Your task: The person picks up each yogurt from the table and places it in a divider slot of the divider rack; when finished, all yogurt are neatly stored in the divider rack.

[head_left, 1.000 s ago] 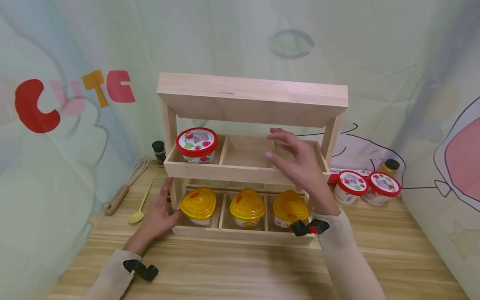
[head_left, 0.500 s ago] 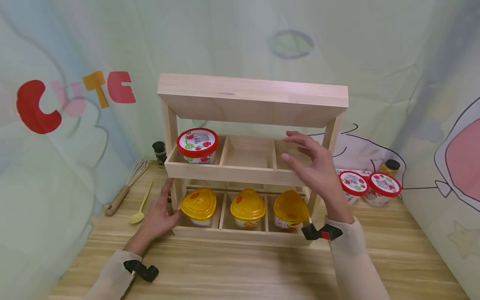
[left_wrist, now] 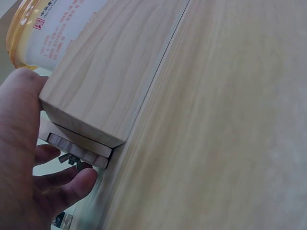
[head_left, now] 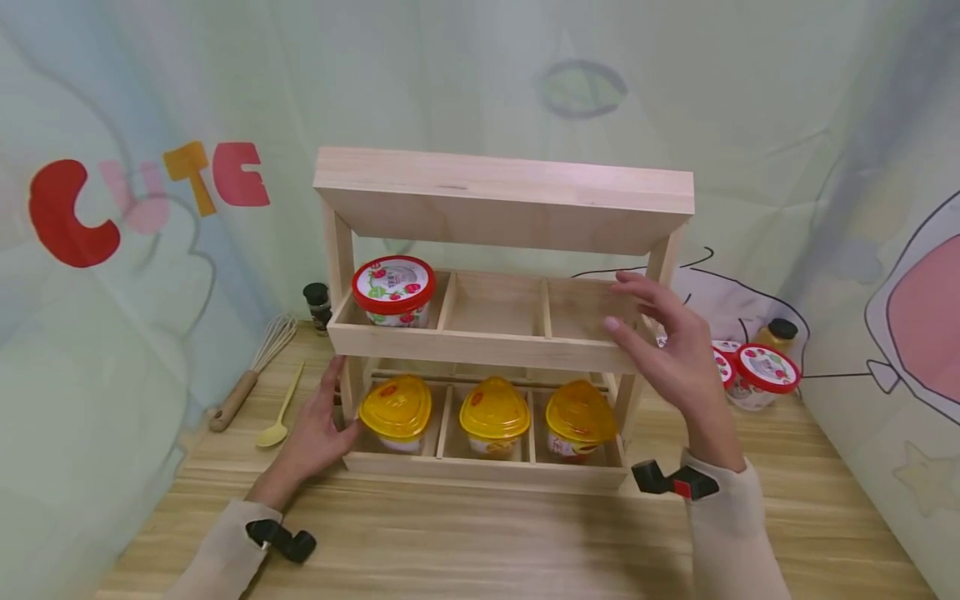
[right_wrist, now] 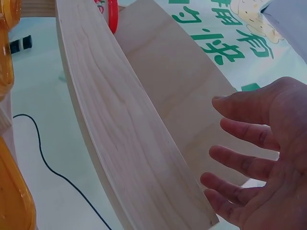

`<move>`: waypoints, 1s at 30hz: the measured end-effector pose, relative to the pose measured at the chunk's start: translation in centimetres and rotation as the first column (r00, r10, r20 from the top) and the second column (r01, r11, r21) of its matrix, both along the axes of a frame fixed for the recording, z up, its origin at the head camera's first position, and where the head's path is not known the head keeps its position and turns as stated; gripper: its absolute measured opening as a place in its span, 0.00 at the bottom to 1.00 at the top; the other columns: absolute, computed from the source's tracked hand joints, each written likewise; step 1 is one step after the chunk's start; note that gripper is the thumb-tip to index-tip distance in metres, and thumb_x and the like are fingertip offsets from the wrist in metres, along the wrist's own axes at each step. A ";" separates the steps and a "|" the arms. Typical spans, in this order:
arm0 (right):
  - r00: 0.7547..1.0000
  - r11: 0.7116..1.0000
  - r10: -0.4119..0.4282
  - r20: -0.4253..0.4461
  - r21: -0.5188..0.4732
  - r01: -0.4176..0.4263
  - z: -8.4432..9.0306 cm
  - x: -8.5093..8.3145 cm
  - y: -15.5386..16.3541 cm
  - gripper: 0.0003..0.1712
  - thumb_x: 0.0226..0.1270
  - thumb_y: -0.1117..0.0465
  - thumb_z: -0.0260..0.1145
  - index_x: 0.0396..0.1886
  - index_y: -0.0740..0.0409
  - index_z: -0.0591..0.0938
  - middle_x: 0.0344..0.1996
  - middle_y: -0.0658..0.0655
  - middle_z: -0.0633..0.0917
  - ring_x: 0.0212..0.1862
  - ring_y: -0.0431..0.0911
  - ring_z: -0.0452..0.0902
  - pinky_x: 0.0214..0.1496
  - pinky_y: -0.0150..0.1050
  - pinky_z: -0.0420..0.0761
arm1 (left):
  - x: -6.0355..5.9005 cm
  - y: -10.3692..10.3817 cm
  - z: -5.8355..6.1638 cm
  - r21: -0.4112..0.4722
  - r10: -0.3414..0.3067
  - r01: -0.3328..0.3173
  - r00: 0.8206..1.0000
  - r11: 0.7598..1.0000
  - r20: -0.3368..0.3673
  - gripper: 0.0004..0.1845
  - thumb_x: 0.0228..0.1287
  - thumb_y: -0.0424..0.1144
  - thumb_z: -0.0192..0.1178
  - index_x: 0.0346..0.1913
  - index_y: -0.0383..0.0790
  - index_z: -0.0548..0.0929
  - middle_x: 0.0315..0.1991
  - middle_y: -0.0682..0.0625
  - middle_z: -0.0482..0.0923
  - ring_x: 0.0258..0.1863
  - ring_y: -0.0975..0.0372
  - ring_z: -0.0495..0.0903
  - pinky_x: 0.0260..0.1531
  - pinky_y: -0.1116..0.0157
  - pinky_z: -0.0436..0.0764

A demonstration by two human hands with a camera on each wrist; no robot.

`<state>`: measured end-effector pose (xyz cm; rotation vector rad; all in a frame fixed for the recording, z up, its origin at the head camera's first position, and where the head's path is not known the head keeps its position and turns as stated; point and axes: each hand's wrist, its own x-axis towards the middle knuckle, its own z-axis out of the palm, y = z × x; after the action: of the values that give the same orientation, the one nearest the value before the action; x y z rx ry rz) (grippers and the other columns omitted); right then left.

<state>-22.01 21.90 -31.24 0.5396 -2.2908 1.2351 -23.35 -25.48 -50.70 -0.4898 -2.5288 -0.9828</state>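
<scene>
A two-tier wooden rack (head_left: 480,346) with divided trays stands on the table. My left hand (head_left: 311,437) holds the left end of its lower tray; in the left wrist view the thumb lies over the edge and the fingers curl at the end piece (left_wrist: 79,151). Beside the right end of the upper tray is my right hand (head_left: 675,358), fingers spread and loosely bent around nothing. A red-lidded tub (head_left: 393,290) sits in the upper left compartment. Below, three yellow-lidded cups (head_left: 495,417) fill the lower compartments, one in each.
Two more red-lidded tubs (head_left: 765,375) stand on the table at the right, one partly behind my right hand, near a black-capped jar (head_left: 780,333). To the left lie a whisk (head_left: 255,371) and a yellow spoon (head_left: 279,417). A small black-capped bottle (head_left: 318,307) stands behind them.
My right hand has moved right, from above the upper tray's middle and right compartments to its right end, now covering part of the nearer loose tub. My left hand stays put.
</scene>
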 end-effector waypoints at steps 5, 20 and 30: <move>0.999 0.999 -0.045 0.003 -0.006 0.045 -0.5 0.3 0.9 0.24 0.73 0.62 0.73 0.66 0.57 0.83 0.74 0.54 0.81 0.76 0.52 0.74 0.72 0.24 0.73 | 0.0 -0.1 -0.2 0.002 0.002 -0.002 1.000 1.000 -0.006 0.63 0.58 0.34 0.70 0.88 0.51 0.39 0.80 0.24 0.59 0.67 0.27 0.76 0.58 0.26 0.81; 0.962 0.962 -0.257 0.093 -0.068 0.263 -1.5 0.7 4.1 0.28 0.73 0.55 0.73 0.71 0.49 0.82 0.74 0.49 0.80 0.71 0.42 0.75 0.75 0.32 0.78 | -0.1 -0.2 -0.5 0.011 -0.007 0.007 1.000 1.000 -0.027 0.62 0.58 0.34 0.71 0.88 0.50 0.40 0.79 0.24 0.61 0.66 0.27 0.76 0.58 0.26 0.81; 0.898 0.917 -0.371 0.236 -0.058 0.394 -2.6 0.2 6.7 0.34 0.76 0.49 0.70 0.78 0.41 0.75 0.77 0.49 0.77 0.77 0.54 0.74 0.79 0.51 0.78 | 0.0 -0.1 -0.1 0.005 -0.003 0.004 1.000 1.000 -0.025 0.62 0.58 0.34 0.70 0.88 0.50 0.39 0.77 0.23 0.63 0.65 0.28 0.77 0.58 0.26 0.81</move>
<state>-21.84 28.63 -33.83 -0.0964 -2.3425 1.2524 -23.30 -25.54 -50.76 -0.5021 -2.5042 -0.9780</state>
